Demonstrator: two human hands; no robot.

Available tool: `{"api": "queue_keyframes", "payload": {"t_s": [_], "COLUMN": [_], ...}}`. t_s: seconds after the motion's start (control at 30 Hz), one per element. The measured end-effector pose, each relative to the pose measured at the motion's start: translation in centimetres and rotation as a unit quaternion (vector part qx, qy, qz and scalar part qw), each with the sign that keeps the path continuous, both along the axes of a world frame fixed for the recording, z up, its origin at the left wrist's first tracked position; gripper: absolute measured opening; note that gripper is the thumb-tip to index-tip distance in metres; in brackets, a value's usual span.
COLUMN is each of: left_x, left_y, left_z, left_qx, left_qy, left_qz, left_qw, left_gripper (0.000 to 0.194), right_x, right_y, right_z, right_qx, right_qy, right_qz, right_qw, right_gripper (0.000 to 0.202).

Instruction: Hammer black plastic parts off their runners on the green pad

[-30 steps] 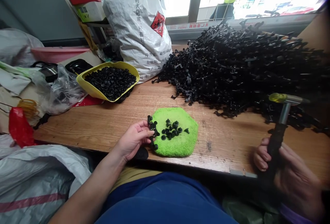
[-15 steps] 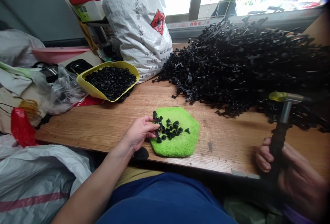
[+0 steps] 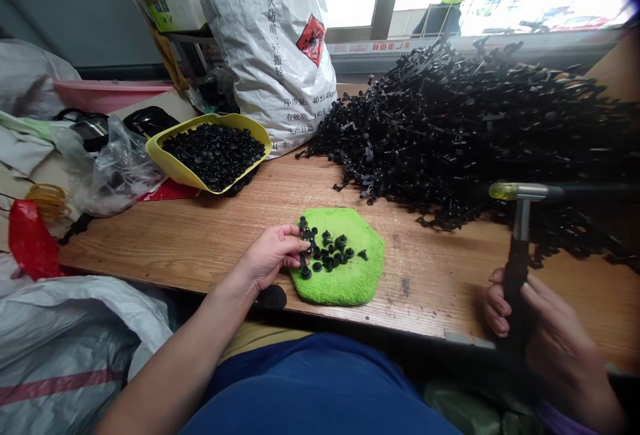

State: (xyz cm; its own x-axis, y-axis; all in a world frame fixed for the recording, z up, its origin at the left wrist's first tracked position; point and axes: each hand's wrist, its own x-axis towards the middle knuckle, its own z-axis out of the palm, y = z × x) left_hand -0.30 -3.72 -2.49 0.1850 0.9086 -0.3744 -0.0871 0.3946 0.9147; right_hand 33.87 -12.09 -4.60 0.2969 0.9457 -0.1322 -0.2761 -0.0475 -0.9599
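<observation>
My left hand point(image 3: 275, 255) is closed in a pinch on a strip of black plastic parts point(image 3: 303, 238) at the left side of a green fuzzy pad point(image 3: 350, 291). Several loose black plastic pieces point(image 3: 330, 261), with round flanged heads, lie on the pad beside my fingers. Over the right part of the table my right hand point(image 3: 540, 321) grips a mallet point(image 3: 521, 218) by its dark handle. The mallet stands upright, its head on top with a yellow translucent face pointing left. The hand and the lower handle are slightly blurred.
A large heap of black plastic parts point(image 3: 450, 135) covers the back right of the wooden table point(image 3: 200, 248). At the back left a yellow scoop point(image 3: 155, 148) holds small black pieces, near a white woven sack point(image 3: 270, 48). Plastic bags point(image 3: 120, 175) lie at the left.
My right hand has moved left with the mallet, toward the pad. My left hand keeps its pinch at the pad's left side. The view has shifted slightly.
</observation>
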Motion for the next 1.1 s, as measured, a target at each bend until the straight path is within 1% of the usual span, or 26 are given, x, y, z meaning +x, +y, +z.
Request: {"api": "queue_keyframes", "payload": {"t_s": [0.07, 0.13, 0.2, 0.27, 0.37, 0.5, 0.6, 0.63, 0.67, 0.7, 0.77, 0.8, 0.83, 0.9, 0.93, 0.97, 1.0, 1.07, 1.1], "left_x": [0.1, 0.2, 0.3, 0.4, 0.4, 0.4, 0.3, 0.3, 0.3, 0.3, 0.3, 0.3, 0.3, 0.4, 0.4, 0.4, 0.4, 0.5, 0.5], "left_y": [0.0, 0.0, 0.1, 0.1, 0.1, 0.2, 0.3, 0.4, 0.4, 0.5, 0.5, 0.6, 0.6, 0.6, 0.6, 0.6, 0.6, 0.6, 0.6], "left_z": [0.0, 0.1, 0.1, 0.1, 0.0, 0.0, -0.1, -0.1, -0.2, -0.2, -0.3, -0.3, -0.3, -0.2, -0.1, -0.1, -0.1, -0.2, -0.2], "left_qx": [0.002, 0.007, 0.011, 0.015, 0.028, 0.038, 0.043, 0.044, 0.043, 0.041, 0.037, 0.036, 0.036, 0.036, 0.036, 0.036, 0.036, 0.034, 0.034], "left_qy": [0.013, 0.020, 0.026, 0.033, 0.040, 0.045, 0.047, 0.046, 0.045, 0.042, 0.037, 0.034, 0.033, 0.034, 0.037, 0.038, 0.038, 0.038, 0.038], "left_qz": [0.005, 0.008, 0.009, 0.009, 0.007, -0.009, -0.009, -0.008, -0.009, -0.011, -0.015, -0.016, -0.015, -0.012, -0.010, -0.010, -0.010, -0.012, -0.015], "left_qw": [1.000, 1.000, 1.000, 0.999, 0.999, 0.998, 0.998, 0.998, 0.998, 0.998, 0.999, 0.999, 0.999, 0.999, 0.999, 0.999, 0.999, 0.999, 0.999], "left_gripper": [0.022, 0.022, 0.023, 0.023, 0.023, 0.022, 0.020, 0.020, 0.020, 0.020, 0.021, 0.021, 0.022, 0.021, 0.021, 0.020, 0.020, 0.020, 0.020], "right_x": [0.1, 0.1, -0.4, -1.3, -3.4, -6.2, -7.2, -7.3, -7.3, -7.2, -7.1, -7.0, -7.0, -7.0, -7.0, -7.1, -7.1, -7.1, -7.1], "right_y": [0.0, -0.1, -0.4, -0.7, -0.9, -0.2, 0.4, 0.5, 0.5, 0.5, 0.4, 0.4, 0.4, 0.3, 0.3, 0.3, 0.3, 0.4, 0.5], "right_z": [-0.3, -0.4, -0.1, 0.5, 1.7, 2.4, 2.3, 2.3, 2.3, 2.4, 2.6, 2.7, 2.7, 2.9, 2.9, 3.0, 3.0, 3.0, 3.0], "right_qx": [-0.003, -0.004, -0.008, -0.011, 0.027, 0.104, 0.091, 0.086, 0.087, 0.097, 0.126, 0.132, 0.131, 0.120, 0.119, 0.123, 0.132, 0.135, 0.127], "right_qy": [-0.020, -0.062, -0.131, -0.228, -0.380, -0.485, -0.566, -0.585, -0.594, -0.595, -0.584, -0.588, -0.604, -0.646, -0.658, -0.657, -0.644, -0.612, -0.610], "right_qz": [0.014, 0.027, 0.046, 0.080, 0.149, 0.276, 0.335, 0.342, 0.340, 0.331, 0.300, 0.289, 0.287, 0.308, 0.319, 0.322, 0.317, 0.299, 0.296], "right_qw": [1.000, 0.998, 0.990, 0.970, 0.912, 0.824, 0.748, 0.731, 0.723, 0.726, 0.744, 0.744, 0.732, 0.688, 0.672, 0.670, 0.684, 0.719, 0.724], "right_gripper": [0.014, 0.014, 0.018, 0.023, 0.024, 0.021, 0.021, 0.021, 0.020, 0.019, 0.018, 0.017, 0.017, 0.016, 0.016, 0.015, 0.015, 0.017, 0.018]}}
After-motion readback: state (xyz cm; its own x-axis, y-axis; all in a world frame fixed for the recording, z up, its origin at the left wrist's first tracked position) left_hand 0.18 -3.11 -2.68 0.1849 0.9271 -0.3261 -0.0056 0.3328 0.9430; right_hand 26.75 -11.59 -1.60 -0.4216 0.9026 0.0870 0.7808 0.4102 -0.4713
